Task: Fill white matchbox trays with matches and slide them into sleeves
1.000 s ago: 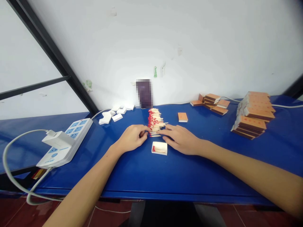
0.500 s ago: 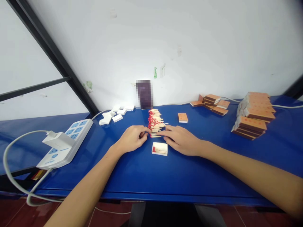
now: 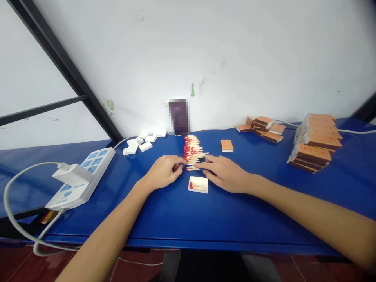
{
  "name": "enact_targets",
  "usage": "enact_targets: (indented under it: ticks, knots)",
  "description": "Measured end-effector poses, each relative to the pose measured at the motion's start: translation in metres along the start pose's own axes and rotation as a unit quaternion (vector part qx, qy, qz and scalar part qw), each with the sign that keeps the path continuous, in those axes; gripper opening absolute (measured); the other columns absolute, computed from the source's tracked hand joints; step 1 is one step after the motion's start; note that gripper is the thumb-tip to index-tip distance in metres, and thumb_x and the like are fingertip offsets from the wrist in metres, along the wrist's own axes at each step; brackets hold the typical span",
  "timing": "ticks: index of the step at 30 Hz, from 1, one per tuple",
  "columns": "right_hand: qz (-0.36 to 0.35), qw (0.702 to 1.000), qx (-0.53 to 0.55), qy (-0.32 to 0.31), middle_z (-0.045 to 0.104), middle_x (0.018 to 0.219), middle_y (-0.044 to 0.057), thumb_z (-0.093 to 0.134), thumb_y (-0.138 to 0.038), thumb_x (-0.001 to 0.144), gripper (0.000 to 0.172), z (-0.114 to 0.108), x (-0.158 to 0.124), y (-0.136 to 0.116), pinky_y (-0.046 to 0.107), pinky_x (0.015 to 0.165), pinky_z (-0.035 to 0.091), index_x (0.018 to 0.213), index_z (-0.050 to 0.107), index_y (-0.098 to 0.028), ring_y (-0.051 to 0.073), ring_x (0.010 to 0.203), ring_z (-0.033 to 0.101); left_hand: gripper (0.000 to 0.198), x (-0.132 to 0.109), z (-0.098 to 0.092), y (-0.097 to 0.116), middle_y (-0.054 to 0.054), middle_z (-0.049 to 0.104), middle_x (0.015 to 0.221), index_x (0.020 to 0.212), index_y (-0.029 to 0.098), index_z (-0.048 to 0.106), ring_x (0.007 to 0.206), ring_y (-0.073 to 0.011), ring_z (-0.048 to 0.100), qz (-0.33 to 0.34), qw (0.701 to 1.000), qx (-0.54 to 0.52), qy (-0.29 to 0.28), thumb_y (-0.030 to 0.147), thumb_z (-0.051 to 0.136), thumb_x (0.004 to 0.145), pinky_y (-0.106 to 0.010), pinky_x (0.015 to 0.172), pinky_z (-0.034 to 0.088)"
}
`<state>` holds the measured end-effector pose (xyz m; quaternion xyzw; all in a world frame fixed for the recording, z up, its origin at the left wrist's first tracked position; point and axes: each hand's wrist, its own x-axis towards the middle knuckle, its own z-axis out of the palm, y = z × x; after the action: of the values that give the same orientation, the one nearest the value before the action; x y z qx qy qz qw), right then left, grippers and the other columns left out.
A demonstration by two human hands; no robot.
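Observation:
A pile of red-headed matches [image 3: 193, 150] runs back from my hands over the blue table [image 3: 176, 219]. My left hand [image 3: 166, 171] is at the left of the pile's near end, its index finger stretched to the match heads and its other fingers curled. From the right, my right hand [image 3: 227, 173] reaches the plain ends with index finger and thumb extended and apart. A few matches [image 3: 192, 169] lie slightly separate between the fingertips. Just in front sits a white matchbox tray [image 3: 202, 181] with several matches in it, heads to the left.
White empty trays [image 3: 146, 146] lie at the back left, near a power strip [image 3: 85, 176] with a plugged-in charger. One orange matchbox cover [image 3: 227, 146] is right of the pile. More covers [image 3: 272, 137] and stacked matchboxes [image 3: 314, 152] stand farther right, by the wall.
At the pile's near end, a small gap has opened between the front few matches and the rest. Both hands have barely moved. The tray is in the same place.

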<state>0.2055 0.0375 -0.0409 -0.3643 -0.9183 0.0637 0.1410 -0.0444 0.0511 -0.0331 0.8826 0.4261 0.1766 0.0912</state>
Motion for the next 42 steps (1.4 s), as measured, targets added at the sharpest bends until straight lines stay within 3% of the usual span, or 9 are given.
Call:
enact_targets:
  ticks: [24,33,42]
  knots:
    - [-0.004,1.0,-0.001,0.001,0.062,0.1,0.008,0.038,-0.024,0.1,0.038,-0.0019,0.0007,-0.001,0.031,0.068,0.037,0.13,0.06,-0.022,0.018,0.079,0.056,0.03,0.0,0.0004,0.0,-0.002,0.071,0.083,0.11,0.02,0.072,0.064,-0.0125,0.058,-0.017,1.0,0.006,-0.004,0.02,0.05,0.089,-0.025,0.064,0.043]
    - [-0.003,1.0,0.001,-0.003,0.062,0.1,0.008,0.038,-0.024,0.1,0.038,-0.0026,-0.0001,-0.0015,0.031,0.068,0.038,0.131,0.06,-0.023,0.018,0.08,0.056,0.029,-0.0002,0.0001,0.0008,0.0,0.068,0.075,0.108,0.02,0.072,0.061,-0.012,0.056,-0.016,1.0,0.003,-0.002,0.019,0.051,0.088,-0.024,0.063,0.042]
    - [0.005,1.0,-0.013,0.0,0.063,0.113,0.011,0.037,-0.027,0.1,0.041,0.0011,0.0003,0.0004,0.034,0.077,0.042,0.136,0.056,-0.021,0.023,0.093,0.06,0.029,-0.0001,0.0001,0.0004,0.0,0.067,0.073,0.109,0.02,0.072,0.061,-0.012,0.055,-0.016,1.0,0.005,-0.004,0.019,0.051,0.088,-0.024,0.062,0.041]
